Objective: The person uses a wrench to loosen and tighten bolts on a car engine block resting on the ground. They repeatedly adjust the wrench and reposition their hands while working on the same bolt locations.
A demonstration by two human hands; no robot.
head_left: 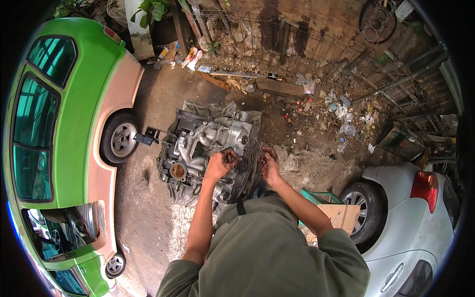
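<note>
A grey metal car engine lies in front of me, with curved intake pipes and a round throttle opening at its near left. My left hand is over the engine's right part, fingers curled closed beside a dark round part. Just off the engine's right edge, my right hand is raised with its fingers bent together. Whatever either hand pinches is too small or hidden to name. A flat dark bracket sticks out at the engine's left.
On the left stands a green and pink car; a silver car is at the lower right. A green stool or box frame with a board is by its wheel. Wooden planks, litter and scrap metal line the far side.
</note>
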